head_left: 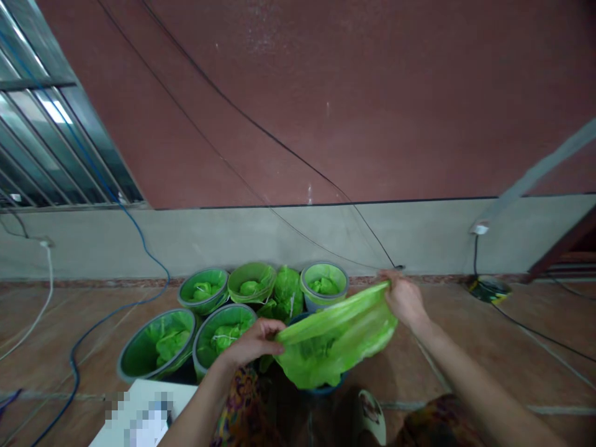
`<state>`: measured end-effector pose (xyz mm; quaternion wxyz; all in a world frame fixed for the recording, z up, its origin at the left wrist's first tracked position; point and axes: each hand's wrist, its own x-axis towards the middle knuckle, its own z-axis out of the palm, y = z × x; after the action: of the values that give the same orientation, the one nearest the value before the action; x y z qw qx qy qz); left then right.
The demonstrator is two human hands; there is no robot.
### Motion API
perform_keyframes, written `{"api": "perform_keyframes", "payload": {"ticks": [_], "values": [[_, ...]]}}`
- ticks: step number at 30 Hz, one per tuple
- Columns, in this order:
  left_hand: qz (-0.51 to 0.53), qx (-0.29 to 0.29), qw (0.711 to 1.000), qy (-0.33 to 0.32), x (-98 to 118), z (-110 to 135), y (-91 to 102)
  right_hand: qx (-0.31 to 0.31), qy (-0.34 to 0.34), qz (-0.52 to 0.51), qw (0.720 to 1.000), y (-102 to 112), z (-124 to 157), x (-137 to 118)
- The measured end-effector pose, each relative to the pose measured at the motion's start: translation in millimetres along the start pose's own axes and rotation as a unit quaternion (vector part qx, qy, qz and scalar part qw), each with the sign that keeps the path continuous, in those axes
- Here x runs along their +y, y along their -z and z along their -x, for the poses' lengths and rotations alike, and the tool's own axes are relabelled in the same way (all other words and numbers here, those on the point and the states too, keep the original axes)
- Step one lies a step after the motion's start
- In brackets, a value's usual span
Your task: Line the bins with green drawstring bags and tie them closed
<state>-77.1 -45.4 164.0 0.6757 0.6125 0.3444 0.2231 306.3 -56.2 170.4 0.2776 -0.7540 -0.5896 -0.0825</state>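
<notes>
A thin light-green plastic bag (344, 338) is stretched sideways between my two hands. My left hand (258, 341) pinches its left corner, thumb on top. At the right, my right hand (405, 298) grips the other upper corner, held a little higher. Beneath the bag stands a dark blue bin (326, 390), mostly hidden, with only bits of its rim showing. Just left of my left hand is a bin (223, 332) lined with green plastic, and behind the bag is a grey-rimmed lined bin (325, 285).
More green-lined bins (158, 344) are grouped at the left, near a pale box-like surface (153, 397). A blue cable (139, 301) crosses the tiled floor. At the right lies a cable coil (488, 288) by the wall. My slippered foot (370, 417) is below.
</notes>
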Motion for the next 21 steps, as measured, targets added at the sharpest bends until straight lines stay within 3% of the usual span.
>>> {"api": "perform_keyframes", "payload": {"ticks": [3,6,7,9,11,13,15,17,18,19,21], "values": [[-0.074,0.049,0.996,-0.008,-3.1,0.4,8.5,0.004,0.019,0.059,0.998,19.2,-6.4,24.1],[-0.177,0.184,0.966,-0.039,-7.9,-12.7,11.2,-0.036,0.040,0.109,0.993,27.0,-3.6,32.1],[-0.227,0.249,0.941,-0.039,-5.7,-19.1,12.2,-0.058,0.049,0.123,0.989,30.4,-3.2,30.7],[-0.326,0.387,0.862,-0.021,11.4,-31.4,15.6,-0.095,0.060,0.145,0.983,45.1,-6.2,21.8],[-0.388,0.490,0.780,-0.009,46.6,-38.6,20.8,-0.088,0.064,0.146,0.983,74.4,-14.4,6.5],[-0.390,0.558,0.730,-0.057,90.0,-37.3,24.5,-0.011,0.088,0.109,0.990,113.0,-22.7,-9.9],[-0.342,0.634,0.674,-0.162,121.4,-29.0,23.1,0.128,0.127,0.042,0.983,144.6,-22.5,-20.3],[-0.282,0.714,0.592,-0.246,121.6,-19.1,15.2,0.274,0.082,0.004,0.958,149.9,-6.7,-18.5],[-0.267,0.733,0.573,-0.254,107.8,-15.4,9.8,0.331,0.036,-0.005,0.943,139.2,7.7,-12.6],[-0.278,0.704,0.610,-0.235,86.3,-13.3,4.3,0.298,0.019,-0.007,0.954,120.0,26.0,-3.9],[-0.312,0.579,0.740,-0.139,31.0,-14.2,-2.9,0.195,0.014,-0.013,0.981,63.8,70.0,19.0]]}}
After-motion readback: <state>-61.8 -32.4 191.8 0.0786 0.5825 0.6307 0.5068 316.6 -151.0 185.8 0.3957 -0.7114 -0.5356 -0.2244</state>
